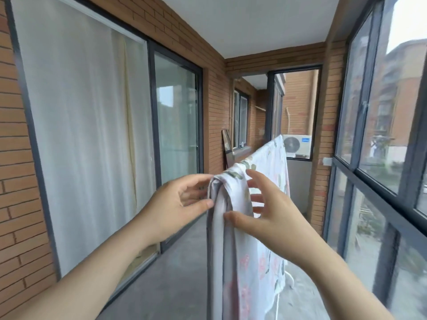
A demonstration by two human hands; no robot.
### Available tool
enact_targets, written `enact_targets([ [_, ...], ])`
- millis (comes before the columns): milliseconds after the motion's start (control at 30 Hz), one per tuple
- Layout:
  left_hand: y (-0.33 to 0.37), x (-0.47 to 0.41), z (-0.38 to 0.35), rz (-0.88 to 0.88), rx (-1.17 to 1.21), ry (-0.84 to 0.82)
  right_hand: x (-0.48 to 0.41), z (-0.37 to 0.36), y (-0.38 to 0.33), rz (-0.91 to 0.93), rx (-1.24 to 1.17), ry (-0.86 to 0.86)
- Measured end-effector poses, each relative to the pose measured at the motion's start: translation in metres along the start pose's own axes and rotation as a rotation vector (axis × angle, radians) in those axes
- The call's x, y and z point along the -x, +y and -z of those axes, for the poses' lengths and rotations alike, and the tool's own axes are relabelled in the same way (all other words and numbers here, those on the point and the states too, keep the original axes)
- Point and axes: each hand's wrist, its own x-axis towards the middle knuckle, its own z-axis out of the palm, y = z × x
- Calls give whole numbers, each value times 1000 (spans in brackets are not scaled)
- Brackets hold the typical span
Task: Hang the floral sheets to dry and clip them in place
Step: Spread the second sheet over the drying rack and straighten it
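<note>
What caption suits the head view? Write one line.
Left hand and right hand hold the near fold of a hung floral sheet on a brick balcony.

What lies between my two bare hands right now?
Head view: the bunched near end of the white floral sheet hangs between left hand and right hand.
</note>
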Motion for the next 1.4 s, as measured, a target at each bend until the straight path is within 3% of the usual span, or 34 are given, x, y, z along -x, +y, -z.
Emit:
enact_targets([
  [200,-10,-21,-15,-40,90,-9,-17,-5,-4,12,58,90],
  [300,-9,-25,-13,-58,2,60,-23,1,-5,33,0,177],
  [467,1,-17,1,-133,-164,156,-21,6,-15,73,-5,181],
  [767,7,21,9,-265,-264,243,7,-4,-25,191,253,267],
  [1000,6,34,13,-290,-217,261,20,-11,-34,309,324,431],
  [1200,9,49,15,-328,-139,226,38,-22,-46,270,258,412],
  [1400,7,63,14,-328,-106,253,55,-44,-56,292,388,411],
])
